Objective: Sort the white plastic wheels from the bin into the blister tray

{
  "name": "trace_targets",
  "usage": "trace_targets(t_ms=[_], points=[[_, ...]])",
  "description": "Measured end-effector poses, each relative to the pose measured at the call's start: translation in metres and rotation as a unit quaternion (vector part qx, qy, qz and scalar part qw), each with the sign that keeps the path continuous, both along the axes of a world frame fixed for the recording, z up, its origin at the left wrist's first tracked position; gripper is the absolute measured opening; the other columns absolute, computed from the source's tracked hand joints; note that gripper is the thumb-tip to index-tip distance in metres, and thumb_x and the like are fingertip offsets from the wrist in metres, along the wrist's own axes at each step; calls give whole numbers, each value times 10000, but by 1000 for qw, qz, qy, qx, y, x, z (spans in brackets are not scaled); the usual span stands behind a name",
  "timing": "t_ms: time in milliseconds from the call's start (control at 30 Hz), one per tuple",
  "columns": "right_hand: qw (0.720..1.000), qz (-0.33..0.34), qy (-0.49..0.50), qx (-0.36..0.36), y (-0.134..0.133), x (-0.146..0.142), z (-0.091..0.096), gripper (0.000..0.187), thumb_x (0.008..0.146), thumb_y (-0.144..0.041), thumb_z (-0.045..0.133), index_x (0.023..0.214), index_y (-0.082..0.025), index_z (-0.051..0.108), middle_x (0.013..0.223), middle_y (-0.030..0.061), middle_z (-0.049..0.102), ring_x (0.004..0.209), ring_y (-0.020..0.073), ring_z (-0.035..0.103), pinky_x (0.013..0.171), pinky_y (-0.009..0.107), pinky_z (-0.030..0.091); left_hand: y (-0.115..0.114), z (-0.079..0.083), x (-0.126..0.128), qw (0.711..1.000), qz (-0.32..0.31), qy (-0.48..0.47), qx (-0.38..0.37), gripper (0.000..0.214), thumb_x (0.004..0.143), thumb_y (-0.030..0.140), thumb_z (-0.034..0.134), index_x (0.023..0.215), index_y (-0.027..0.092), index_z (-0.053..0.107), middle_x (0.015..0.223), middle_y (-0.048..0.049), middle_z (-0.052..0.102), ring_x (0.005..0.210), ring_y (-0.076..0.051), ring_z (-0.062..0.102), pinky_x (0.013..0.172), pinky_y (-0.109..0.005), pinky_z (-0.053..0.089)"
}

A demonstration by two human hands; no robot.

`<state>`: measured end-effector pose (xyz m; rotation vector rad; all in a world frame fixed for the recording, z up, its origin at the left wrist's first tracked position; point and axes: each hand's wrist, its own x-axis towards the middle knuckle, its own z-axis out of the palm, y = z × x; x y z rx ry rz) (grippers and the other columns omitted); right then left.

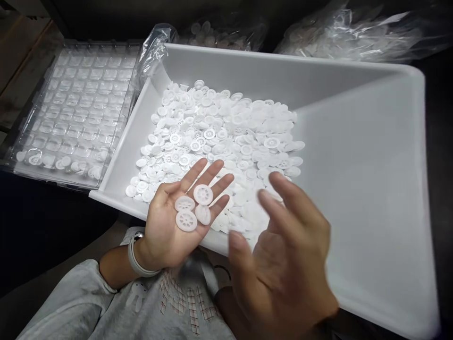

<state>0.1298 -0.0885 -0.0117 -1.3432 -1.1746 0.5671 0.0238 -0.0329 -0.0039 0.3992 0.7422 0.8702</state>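
My left hand (pixel 177 217) lies palm up over the near rim of a white bin (pixel 371 189), fingers stretched out. Several small white plastic discs (pixel 193 208) with spoke patterns rest on its palm and fingers. My right hand (pixel 283 259) hovers beside it, back toward the camera, fingers spread and slightly blurred, holding nothing that shows. A heap of the same white discs (pixel 226 137) fills the left part of the bin.
A clear blister tray (pixel 78 104) with rows of pockets lies left of the bin; a few pockets along its near edge hold discs. Clear plastic bags (pixel 354 33) with more parts sit behind the bin. A white wristband circles my left wrist.
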Motion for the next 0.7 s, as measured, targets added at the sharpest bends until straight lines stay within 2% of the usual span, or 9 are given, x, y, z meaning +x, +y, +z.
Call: trace_targets(t_ms=[67,133,200,267,400,533,600,700], points=[[986,52,-159,5,1,5,-6,502,801,-172,670,1287,-280,610,1452,61,481,1361,304,421,1114,555,376,0,-2,-1,1000,1,-9,-9,571,881,350,288,1443,281,360,1544,39,414,1437,-196,387,1136,-403,448],[972,77,-222,-12,3,5,-9,375,834,-170,646,1203,-236,646,1432,102,477,1326,298,445,1057,521,435,0,-4,-1,999,2,-27,-23,639,809,255,352,1449,268,345,1534,43,429,1445,-180,369,1150,-387,438],[966,81,-246,-15,6,3,-11,274,847,-168,646,1114,-221,675,1412,113,482,1312,296,449,1043,505,441,0,-6,-1,998,9,-50,-38,684,760,182,379,1439,257,347,1521,49,448,1442,-148,367,1177,-343,407],[961,80,-263,-5,7,2,-11,250,840,-153,664,1082,-212,685,1389,115,502,1297,292,460,1038,491,438,1,-7,0,997,19,-65,-48,644,782,178,380,1420,256,361,1514,51,458,1433,-132,377,1193,-316,382],[962,72,-262,9,4,3,-12,301,811,-87,687,1071,-239,698,1325,82,553,1242,269,501,985,445,470,3,-6,0,998,15,-54,-38,573,833,219,355,1402,278,371,1515,54,458,1418,-147,409,1182,-347,403],[958,31,-283,29,1,4,-15,384,785,4,670,1040,-280,717,1119,41,622,1061,208,585,870,374,519,4,-8,-2,999,7,-52,-15,578,844,170,353,1402,321,370,1521,72,446,1401,-153,437,1154,-385,428],[957,19,-288,31,0,4,-15,418,775,25,668,1035,-300,716,1034,22,633,964,179,606,804,336,533,3,-8,-3,996,14,-86,-22,567,846,126,375,1374,329,405,1516,78,453,1365,-140,483,1127,-363,448],[959,9,-283,25,0,2,-15,383,774,36,674,1000,-271,712,971,13,650,866,150,626,740,300,534,3,-5,-3,989,42,-126,-62,538,842,82,402,1322,312,473,1483,66,500,1302,-128,547,1093,-320,457]])
